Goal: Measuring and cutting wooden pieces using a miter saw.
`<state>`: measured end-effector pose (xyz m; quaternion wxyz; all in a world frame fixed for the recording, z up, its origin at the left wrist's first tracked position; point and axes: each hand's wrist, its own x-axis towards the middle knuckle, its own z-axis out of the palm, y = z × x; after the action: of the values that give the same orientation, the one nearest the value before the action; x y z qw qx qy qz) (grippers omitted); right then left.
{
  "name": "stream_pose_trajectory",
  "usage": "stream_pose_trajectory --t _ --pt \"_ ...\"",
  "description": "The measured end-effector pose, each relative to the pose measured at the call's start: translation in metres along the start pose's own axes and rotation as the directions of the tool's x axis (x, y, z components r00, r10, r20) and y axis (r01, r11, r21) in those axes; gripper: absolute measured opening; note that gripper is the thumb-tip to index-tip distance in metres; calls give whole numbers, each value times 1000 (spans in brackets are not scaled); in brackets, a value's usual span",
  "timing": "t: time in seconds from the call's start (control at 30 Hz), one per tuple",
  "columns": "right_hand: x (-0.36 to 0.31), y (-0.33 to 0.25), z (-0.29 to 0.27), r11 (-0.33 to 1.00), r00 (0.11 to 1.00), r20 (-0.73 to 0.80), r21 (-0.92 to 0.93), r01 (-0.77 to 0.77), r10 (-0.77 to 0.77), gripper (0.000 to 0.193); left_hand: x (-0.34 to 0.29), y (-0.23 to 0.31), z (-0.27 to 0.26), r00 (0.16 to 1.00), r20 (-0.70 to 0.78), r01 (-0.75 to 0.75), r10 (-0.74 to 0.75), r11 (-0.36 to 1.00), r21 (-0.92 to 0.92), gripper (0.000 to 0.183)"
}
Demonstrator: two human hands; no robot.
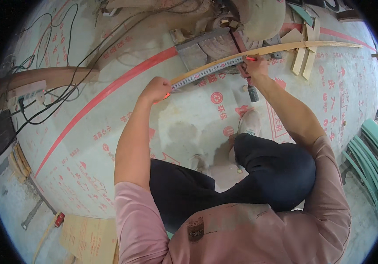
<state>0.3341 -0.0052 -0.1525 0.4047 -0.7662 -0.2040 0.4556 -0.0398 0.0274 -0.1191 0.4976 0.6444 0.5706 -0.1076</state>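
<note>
A long, thin wooden strip [281, 47] lies across the grey metal base of a miter saw [208, 47] and runs far out to the right. Along its near edge stretches the pale blade of a tape measure [206, 71]. My left hand [155, 90] is closed at the blade's left end, with a bit of orange showing under the fingers; the tape's case is mostly hidden. At the blade's other end, my right hand [257, 66] pinches a slim red stick, pencil-like, against the strip. Just below that hand is the saw's dark handle [252, 93].
Black cables [105, 42] loop across the upper left to a power strip [33, 97]. Short wood offcuts [303, 55] lie right of the saw. Green curved strips [369, 154] are stacked at far right. Printed protective sheeting [123, 132] covers the floor; a cardboard piece [88, 237] lies lower left.
</note>
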Motion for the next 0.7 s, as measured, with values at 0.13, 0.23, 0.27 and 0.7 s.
stream_pose_trajectory --t 0.13,0.23,0.27,0.7 --pt "-8 -7 7 995 998 37 81 -51 48 15 0 -4 -7 999 30 22 -20 997 -67 17" --pt "3 0 -4 995 1000 9 -97 29 -28 19 8 5 -13 996 78 41 -38 999 -32 17" --pt "3 1 -2 948 994 10 -299 104 -106 22 8 2 -16 992 98 75 -74 997 -4 18" --pt "5 16 4 931 965 185 -281 231 -184 29 11 6 -25 984 148 100 -94 994 -36 20"
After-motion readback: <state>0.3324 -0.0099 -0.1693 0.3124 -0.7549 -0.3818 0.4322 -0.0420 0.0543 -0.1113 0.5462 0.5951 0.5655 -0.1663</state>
